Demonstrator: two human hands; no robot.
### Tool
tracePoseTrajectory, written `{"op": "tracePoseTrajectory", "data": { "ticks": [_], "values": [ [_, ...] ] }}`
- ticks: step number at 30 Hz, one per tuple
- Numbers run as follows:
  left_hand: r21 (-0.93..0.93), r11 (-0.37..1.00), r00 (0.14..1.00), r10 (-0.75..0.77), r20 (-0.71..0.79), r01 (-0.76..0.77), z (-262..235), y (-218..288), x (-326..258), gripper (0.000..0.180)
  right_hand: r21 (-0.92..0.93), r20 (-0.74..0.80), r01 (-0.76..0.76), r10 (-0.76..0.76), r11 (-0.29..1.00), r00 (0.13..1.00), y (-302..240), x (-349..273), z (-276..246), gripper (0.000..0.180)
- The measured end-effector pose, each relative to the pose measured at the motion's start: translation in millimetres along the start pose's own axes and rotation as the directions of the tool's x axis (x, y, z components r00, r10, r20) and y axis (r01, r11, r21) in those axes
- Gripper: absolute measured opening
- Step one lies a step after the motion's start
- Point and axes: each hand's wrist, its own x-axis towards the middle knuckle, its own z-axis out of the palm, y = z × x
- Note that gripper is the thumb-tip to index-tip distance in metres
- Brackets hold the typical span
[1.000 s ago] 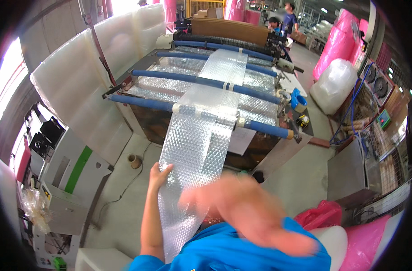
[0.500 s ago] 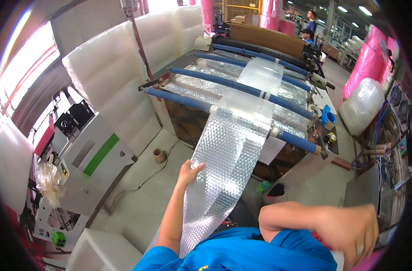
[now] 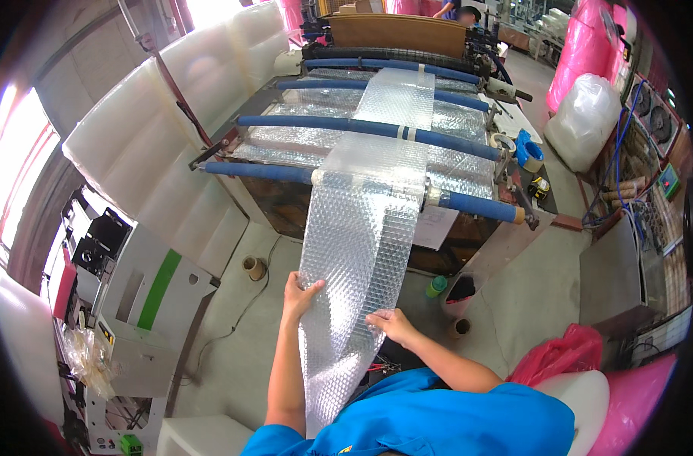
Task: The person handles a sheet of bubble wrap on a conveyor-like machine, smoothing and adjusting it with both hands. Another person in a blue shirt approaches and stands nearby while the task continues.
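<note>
A long strip of clear bubble wrap (image 3: 358, 251) runs off the machine's blue rollers (image 3: 468, 204) and hangs down toward me. My left hand (image 3: 299, 292) grips its left edge. On the strip's right edge my right hand (image 3: 390, 325) pinches the film. The strip's lower end (image 3: 327, 380) falls in front of my blue shirt.
The roller machine (image 3: 377, 137) fills the middle, with white padded panels (image 3: 141, 144) at its left. A white and green cabinet (image 3: 145, 292) stands at lower left. Cardboard tape cores (image 3: 253, 267) lie on the floor. Pink bags (image 3: 559, 353) and a clear bag (image 3: 582, 118) sit at right. Another person (image 3: 456, 9) works at the far end.
My right hand came from the lower right and took hold of the strip's right edge. The left hand kept its grip. My view shifted right and down the strip.
</note>
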Motion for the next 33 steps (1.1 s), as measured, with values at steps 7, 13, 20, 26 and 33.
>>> {"op": "tracePoseTrajectory", "data": {
  "ticks": [7,13,20,26,33],
  "values": [
    [0.281,0.959,0.999,0.028,-0.015,-0.023,19,-18,20,0.064,-0.001,-0.222,0.131,-0.128,0.991,0.967,39,21,-1,0.029],
    [0.319,0.948,1.000,-0.006,0.013,0.001,39,-39,41,0.071,0.040,-0.276,0.141,-0.125,0.989,0.953,53,37,-9,0.027],
    [0.330,0.943,0.999,-0.041,0.027,0.030,45,-47,48,0.068,0.054,-0.322,-0.001,0.018,0.999,0.946,57,46,-14,0.032],
    [0.280,0.957,0.997,0.074,0.005,-0.072,52,-1,88,0.066,-0.028,-0.365,0.230,-0.224,0.973,0.904,10,75,-49,0.033],
    [0.280,0.949,0.979,0.178,-0.101,-0.144,49,69,110,0.066,0.007,-0.292,0.225,-0.213,0.974,0.932,-67,93,-87,0.036]
  ]
}}
